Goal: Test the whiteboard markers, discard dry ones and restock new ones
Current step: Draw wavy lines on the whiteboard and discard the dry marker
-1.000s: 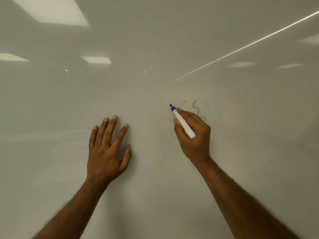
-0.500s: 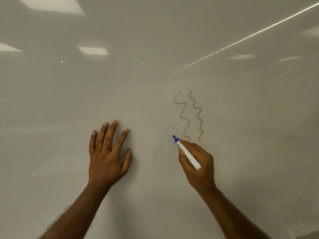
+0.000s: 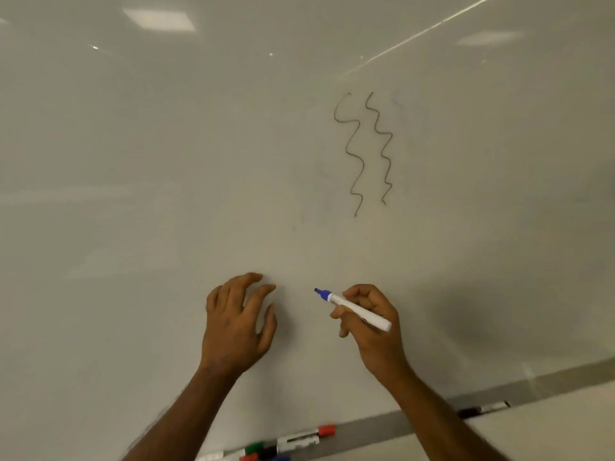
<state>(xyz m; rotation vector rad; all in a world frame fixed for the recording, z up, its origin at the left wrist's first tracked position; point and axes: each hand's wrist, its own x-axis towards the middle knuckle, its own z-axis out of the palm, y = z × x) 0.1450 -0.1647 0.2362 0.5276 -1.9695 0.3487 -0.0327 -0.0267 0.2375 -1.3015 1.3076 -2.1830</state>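
My right hand (image 3: 372,324) grips an uncapped white marker (image 3: 357,311) with a blue tip that points left, clear of the whiteboard (image 3: 166,194). Two dark wavy lines (image 3: 366,151) run down the board above it, with very faint marks beside them. Left of the marker, my left hand (image 3: 236,324) hovers at the board with loosely curled fingers and holds nothing. On the grey tray (image 3: 366,430) along the board's lower edge lie a red-capped marker (image 3: 306,435), green and red-capped ones (image 3: 256,450) and a black-capped one (image 3: 482,410).
Ceiling lights reflect in the glossy whiteboard. Below the tray a pale wall (image 3: 549,434) shows at the lower right.
My right hand has dropped with the marker from the foot of the wavy lines and lifted the tip off the board. My left hand has come down and its flat fingers have curled. The tray is now in view.
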